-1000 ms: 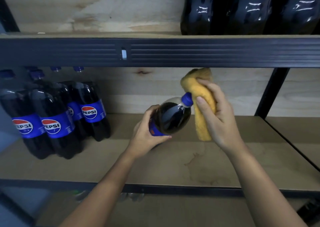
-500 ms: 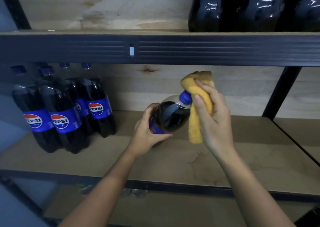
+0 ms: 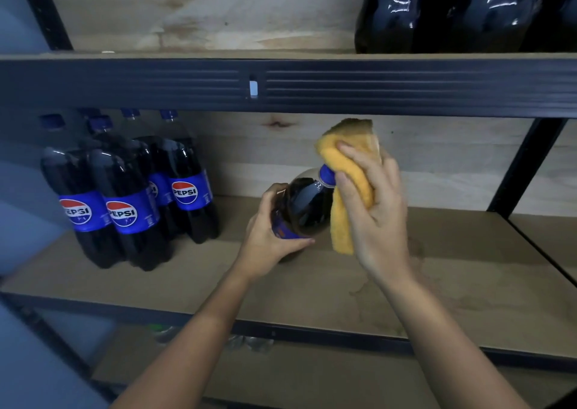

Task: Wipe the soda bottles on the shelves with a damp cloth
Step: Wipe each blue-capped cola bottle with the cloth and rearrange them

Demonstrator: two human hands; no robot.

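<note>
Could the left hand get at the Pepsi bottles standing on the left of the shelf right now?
Probably not yet: the left hand grips the tilted bottle, though bare shelf lies between it and the standing Pepsi bottles.

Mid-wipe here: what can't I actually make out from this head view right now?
- Held bottle: its label and base are hidden behind the left hand.
- Its cap: partly covered by the yellow cloth, which the right hand grips.
- Upper-shelf bottles: tops cut off by the frame's top edge.
- Rear Pepsi bottles: labels blocked by the front ones.
- Items on the bottom shelf: dim and blurred.
</note>
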